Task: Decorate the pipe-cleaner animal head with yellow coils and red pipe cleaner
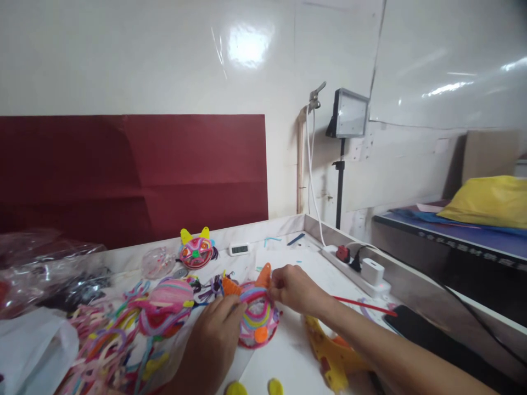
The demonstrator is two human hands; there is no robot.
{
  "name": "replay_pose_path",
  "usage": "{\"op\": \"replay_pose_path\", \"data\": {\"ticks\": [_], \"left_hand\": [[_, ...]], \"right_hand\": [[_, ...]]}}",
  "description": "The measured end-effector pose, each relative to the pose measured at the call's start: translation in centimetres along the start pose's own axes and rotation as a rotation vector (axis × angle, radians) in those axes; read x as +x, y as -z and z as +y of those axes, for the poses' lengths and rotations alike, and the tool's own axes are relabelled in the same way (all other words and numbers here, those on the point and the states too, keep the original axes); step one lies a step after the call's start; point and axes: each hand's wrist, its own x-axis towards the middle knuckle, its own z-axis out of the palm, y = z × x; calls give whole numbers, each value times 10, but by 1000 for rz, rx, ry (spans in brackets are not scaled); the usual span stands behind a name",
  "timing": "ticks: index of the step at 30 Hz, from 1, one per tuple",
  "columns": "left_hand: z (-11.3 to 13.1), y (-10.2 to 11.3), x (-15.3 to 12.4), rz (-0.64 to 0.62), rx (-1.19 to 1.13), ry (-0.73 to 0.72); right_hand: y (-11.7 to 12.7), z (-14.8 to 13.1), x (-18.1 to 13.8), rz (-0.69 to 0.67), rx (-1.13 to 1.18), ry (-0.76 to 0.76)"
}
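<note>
In the head view a colourful animal-head craft (256, 318) of fuzzy pipe cleaners, with two orange ears and an orange round nose, rests on a white sheet. My left hand (218, 334) holds its left side, fingers over the rim below the left orange ear (230, 286). On the other side my right hand (293, 288) is closed in a pinch against the base of the right orange ear (264, 274). Whatever lies between its fingertips is hidden. Beneath my right forearm is a yellow glue gun (331, 354). A red pipe cleaner (366, 305) shows beyond that forearm.
A similar head with yellow ears (196, 249) stands at the back beside a small digital display (239, 249). Loose pipe cleaners (107, 345) and a pink striped piece (168, 299) fill the left. A power strip (370, 282) and a black phone (428, 334) lie right.
</note>
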Motion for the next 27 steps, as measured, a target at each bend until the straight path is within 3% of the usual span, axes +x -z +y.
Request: {"op": "replay_pose_path", "data": {"ticks": [14, 27], "left_hand": [[0, 0, 2, 25, 6, -21], [-5, -2, 0, 10, -11, -21]], "right_hand": [[9, -8, 15, -264, -145, -115], [17, -24, 16, -289, -179, -194]]}}
